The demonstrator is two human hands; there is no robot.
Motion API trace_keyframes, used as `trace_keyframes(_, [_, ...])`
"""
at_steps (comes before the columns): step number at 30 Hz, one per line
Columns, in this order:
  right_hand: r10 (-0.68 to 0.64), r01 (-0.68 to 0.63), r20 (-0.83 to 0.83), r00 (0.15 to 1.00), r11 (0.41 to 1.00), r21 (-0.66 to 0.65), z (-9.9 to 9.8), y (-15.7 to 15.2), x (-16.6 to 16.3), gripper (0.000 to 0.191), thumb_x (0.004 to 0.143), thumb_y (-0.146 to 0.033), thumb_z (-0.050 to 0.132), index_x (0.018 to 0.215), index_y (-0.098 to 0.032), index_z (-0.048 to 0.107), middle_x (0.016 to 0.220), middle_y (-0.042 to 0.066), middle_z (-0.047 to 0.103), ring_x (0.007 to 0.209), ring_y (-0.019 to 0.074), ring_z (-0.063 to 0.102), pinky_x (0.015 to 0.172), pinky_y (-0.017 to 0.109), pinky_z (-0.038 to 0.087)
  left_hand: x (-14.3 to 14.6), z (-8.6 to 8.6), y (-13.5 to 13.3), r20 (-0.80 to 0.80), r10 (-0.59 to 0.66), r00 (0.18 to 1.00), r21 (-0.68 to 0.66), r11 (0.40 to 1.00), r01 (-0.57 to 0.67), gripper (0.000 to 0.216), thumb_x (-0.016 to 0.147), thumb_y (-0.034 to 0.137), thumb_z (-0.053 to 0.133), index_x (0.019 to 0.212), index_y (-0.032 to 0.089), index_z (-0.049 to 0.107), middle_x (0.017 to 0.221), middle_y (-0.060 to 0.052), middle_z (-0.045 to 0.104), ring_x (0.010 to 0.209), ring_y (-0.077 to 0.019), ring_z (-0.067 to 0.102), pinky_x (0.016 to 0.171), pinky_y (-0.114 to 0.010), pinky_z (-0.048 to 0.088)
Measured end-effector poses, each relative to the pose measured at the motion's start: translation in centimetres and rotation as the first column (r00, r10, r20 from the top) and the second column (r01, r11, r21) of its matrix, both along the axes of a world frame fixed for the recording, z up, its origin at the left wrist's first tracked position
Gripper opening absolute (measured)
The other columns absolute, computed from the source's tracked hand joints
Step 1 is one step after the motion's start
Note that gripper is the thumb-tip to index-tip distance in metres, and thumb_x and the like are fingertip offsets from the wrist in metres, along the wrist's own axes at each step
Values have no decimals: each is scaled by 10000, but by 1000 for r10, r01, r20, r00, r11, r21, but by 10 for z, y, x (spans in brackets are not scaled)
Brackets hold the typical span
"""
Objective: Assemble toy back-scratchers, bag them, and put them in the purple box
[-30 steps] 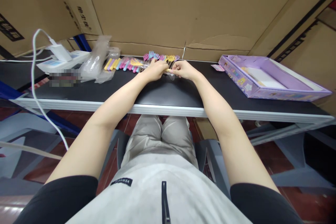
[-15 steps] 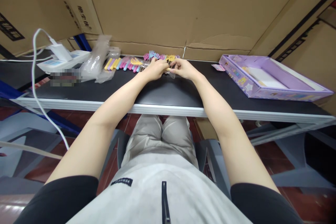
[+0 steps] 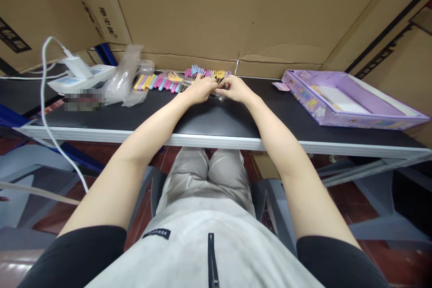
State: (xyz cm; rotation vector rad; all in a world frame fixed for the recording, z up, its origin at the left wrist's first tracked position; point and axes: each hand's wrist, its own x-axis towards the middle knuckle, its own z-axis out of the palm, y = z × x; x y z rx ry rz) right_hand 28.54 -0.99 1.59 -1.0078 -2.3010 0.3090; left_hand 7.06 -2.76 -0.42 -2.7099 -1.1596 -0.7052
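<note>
Both my hands are close together at the back middle of the black table. My left hand (image 3: 202,89) is closed around a back scratcher in a clear bag; its yellow claw-shaped head (image 3: 175,77) sticks out to the left. My right hand (image 3: 236,88) pinches the clear plastic bag (image 3: 220,96) at the other end, fingers bent. My fingers hide the middle of the scratcher. Behind my hands lies a row of claw-shaped heads (image 3: 199,70) in pink, blue, yellow and purple. Left of them are several coloured handles (image 3: 145,82).
Clear plastic bags (image 3: 126,74) lie left of the handles, near a white power strip (image 3: 97,74) with a plugged-in charger (image 3: 79,67) and cable. An open purple box (image 3: 357,121) stands at the right. A cardboard wall (image 3: 253,13) closes off the back.
The yellow claw head has shifted slightly and shows more clearly. The yellow end between my hands is now covered by my fingers. My hands have barely moved.
</note>
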Motion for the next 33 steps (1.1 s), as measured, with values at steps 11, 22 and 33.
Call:
trace_keyframes(11, [-268, -18, -509, 818, 873, -488, 26, -22, 22, 265, 929, -362, 927, 997, -185, 742, 889, 34, 722, 741, 143, 664, 697, 269, 587, -8, 12, -8, 142, 32, 989, 92, 995, -45, 325, 1021, 187, 560, 1098, 256, 868, 1251, -113, 764, 1291, -354, 656, 1241, -682, 304])
trace_keyframes(22, [-498, -98, -541, 678, 668, -738, 16, -17, 14, 229, 1159, -422, 551, 1159, -211, 639, 1194, 134, 764, 1004, 222, 793, 884, 371, 682, 6, 9, -5, 121, -203, 972, 120, 975, 189, 283, 1005, 201, 640, 1136, 269, 882, 1358, -110, 763, 1310, -335, 637, 1122, -543, 441])
trace_keyframes(33, [-544, -250, -637, 546, 620, -744, 23, -17, 25, 499, 1124, -490, 495, 1550, -231, 516, 1318, 138, 756, 1218, 258, 769, 1009, 462, 685, 23, 16, -25, 97, -362, 927, 158, 925, 345, 285, 1065, 278, 603, 1119, 250, 881, 1303, -147, 798, 1225, -309, 700, 1074, -499, 516])
